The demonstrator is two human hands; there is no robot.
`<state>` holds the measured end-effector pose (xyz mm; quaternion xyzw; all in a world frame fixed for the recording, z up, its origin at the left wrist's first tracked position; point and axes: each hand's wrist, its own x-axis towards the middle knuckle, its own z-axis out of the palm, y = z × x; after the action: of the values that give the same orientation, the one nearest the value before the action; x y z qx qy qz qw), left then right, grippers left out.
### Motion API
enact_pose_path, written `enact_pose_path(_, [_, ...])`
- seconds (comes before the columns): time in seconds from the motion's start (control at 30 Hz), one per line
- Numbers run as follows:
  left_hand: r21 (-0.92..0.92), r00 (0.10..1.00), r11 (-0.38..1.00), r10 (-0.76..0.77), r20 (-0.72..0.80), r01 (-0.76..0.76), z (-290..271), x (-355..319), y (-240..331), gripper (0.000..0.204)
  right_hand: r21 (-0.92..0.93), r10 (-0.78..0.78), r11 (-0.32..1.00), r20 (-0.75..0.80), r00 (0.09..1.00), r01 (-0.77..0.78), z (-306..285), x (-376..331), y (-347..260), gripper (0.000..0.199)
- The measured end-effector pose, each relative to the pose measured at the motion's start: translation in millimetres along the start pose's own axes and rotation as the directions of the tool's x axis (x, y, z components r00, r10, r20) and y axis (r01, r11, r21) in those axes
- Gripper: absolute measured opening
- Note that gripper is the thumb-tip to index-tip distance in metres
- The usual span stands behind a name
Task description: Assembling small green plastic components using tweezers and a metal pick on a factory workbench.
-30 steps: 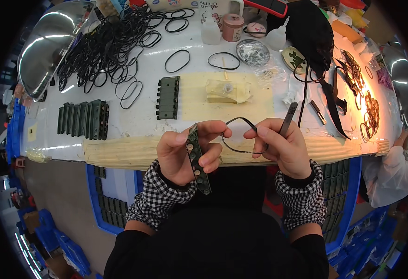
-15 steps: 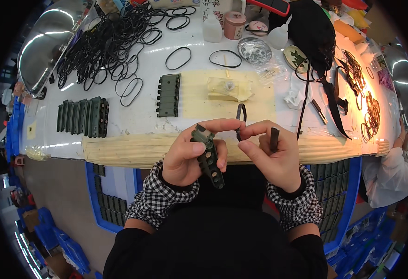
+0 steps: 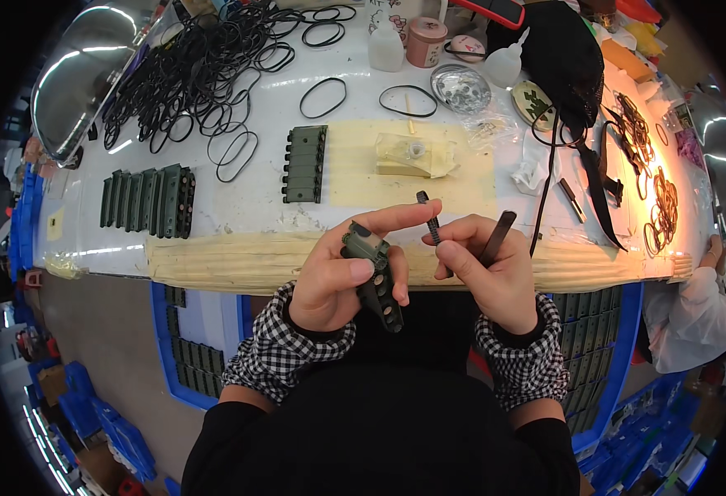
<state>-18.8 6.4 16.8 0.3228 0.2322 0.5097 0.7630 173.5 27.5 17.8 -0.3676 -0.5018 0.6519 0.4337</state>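
Note:
My left hand (image 3: 336,273) is closed round a dark green plastic toy chassis (image 3: 378,281) with small round wheels along its side, held tilted. Its index finger stretches right and touches a black ribbed rubber band (image 3: 431,217). Thumb and index finger of my right hand (image 3: 489,277) pinch the band's lower part. A slim dark flat-ended tool (image 3: 498,234) is also tucked in the right hand; its kind is not clear. Beyond the hands, a green chassis (image 3: 304,165) stands on the table, with a row of several more chassis (image 3: 148,202) to its left.
A tangle of black rubber bands (image 3: 185,78) covers the back left. A taped block (image 3: 413,155) sits mid-table, near a foil dish (image 3: 460,88) and squeeze bottles (image 3: 386,48). Blue trays (image 3: 163,347) of green parts flank my lap. A person in white (image 3: 694,310) is at right.
The rubber band has turned from an open upright loop to a narrow tilted strip. My right hand has rolled slightly, swinging the dark tool to a slant. The chassis stays in my left hand.

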Motion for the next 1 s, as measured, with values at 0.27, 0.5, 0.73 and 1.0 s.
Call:
enact_pose_path(0.27, [-0.253,0.973,0.955,-0.193,-0.128,0.157,-0.8,-5.3,2.0,0.053,0.300,0.140,0.944,0.024,0.990,-0.141,-19.8,1.7,-11.0,0.016])
enact_pose_path(0.5, [-0.283,0.936,0.944,-0.244,-0.254,0.169,13.4,-10.4,2.7,0.058,0.653,0.162,0.721,0.166,0.973,-0.232,-32.2,2.4,-5.5,0.018])
enact_pose_path(0.73, [0.005,0.960,0.989,-0.145,-0.238,0.151,4.0,-12.4,-6.4,0.061,0.239,0.119,0.966,-0.073,0.990,-0.099,-17.2,-5.7,-14.2,0.016])
enact_pose_path(1.0, [-0.155,0.926,0.975,-0.200,-0.320,0.157,16.6,-9.3,-13.9,0.054,0.021,-0.017,1.000,-0.118,0.993,0.019,16.6,-6.3,-2.9,0.011])
